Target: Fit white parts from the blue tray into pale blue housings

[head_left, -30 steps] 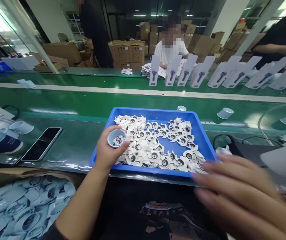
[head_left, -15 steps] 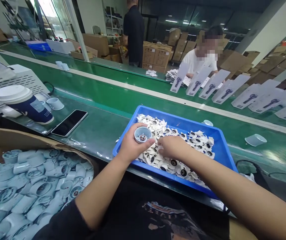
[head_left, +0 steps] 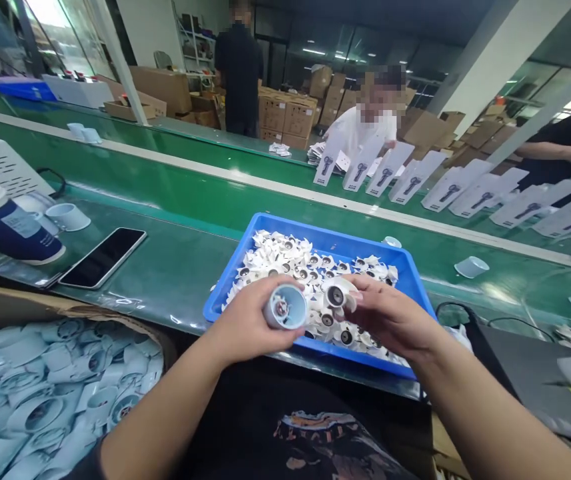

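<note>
My left hand (head_left: 249,323) grips a small pale-blue cylindrical housing (head_left: 285,307), its open end turned toward me with a motor inside. My right hand (head_left: 390,317) pinches a white fan impeller (head_left: 338,293) just right of the housing, a short gap between them. Both hands hover over the near edge of a blue tray (head_left: 412,280) heaped with several more white impellers (head_left: 285,257).
A cardboard box (head_left: 55,393) of pale-blue housings sits at my lower left. A phone (head_left: 102,257) and a dark blue lidded cup (head_left: 2,223) lie on the green bench. Loose housings (head_left: 471,267) ride the conveyor. White product boxes (head_left: 395,177) and other workers are beyond.
My right hand has lifted an impeller out of the tray and brought it beside the housing. My left hand has pulled the housing back toward me and tilted its opening to the right.
</note>
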`<state>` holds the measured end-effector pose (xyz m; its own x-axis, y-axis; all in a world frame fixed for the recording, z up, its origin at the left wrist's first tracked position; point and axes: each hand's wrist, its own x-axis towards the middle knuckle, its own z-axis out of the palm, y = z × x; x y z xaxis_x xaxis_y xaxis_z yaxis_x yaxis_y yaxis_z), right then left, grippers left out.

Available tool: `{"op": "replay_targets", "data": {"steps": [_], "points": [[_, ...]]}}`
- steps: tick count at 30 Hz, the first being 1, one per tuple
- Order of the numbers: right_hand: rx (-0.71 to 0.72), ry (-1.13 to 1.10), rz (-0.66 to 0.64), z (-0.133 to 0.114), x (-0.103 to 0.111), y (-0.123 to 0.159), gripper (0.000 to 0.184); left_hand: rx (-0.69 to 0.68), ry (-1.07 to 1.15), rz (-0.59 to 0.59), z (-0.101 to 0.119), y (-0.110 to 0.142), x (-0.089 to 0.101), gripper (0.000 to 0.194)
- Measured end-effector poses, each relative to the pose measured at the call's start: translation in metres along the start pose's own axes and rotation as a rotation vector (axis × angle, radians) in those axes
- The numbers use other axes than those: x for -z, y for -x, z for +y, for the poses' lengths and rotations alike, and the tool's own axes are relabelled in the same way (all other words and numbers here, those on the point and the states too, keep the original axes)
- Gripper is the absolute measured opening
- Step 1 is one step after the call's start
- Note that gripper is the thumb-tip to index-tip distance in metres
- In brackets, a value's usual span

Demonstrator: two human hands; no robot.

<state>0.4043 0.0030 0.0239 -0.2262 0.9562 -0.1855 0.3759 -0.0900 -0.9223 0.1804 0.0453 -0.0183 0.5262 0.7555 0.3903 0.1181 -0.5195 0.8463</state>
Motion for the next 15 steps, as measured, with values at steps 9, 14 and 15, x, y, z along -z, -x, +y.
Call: {"op": "replay_targets", "data": {"steps": [9, 14, 15], "points": [[0.223, -0.192, 0.166, 0.005, -0.016, 0.045, 0.024, -0.209, -0.319, -0.034, 0.03, 0.009, -0.035, 0.051], [0.517, 0.614, 0.326, -0.011, -0.023, 0.062, 0.019, -0.294, -0.43, -0.002, 0.037, 0.006, -0.042, 0.026], [0.526, 0.663, 0.329, -0.012, -0.024, 0.062, 0.018, -0.308, -0.442, 0.011, 0.038, 0.007, -0.043, 0.025]]}}
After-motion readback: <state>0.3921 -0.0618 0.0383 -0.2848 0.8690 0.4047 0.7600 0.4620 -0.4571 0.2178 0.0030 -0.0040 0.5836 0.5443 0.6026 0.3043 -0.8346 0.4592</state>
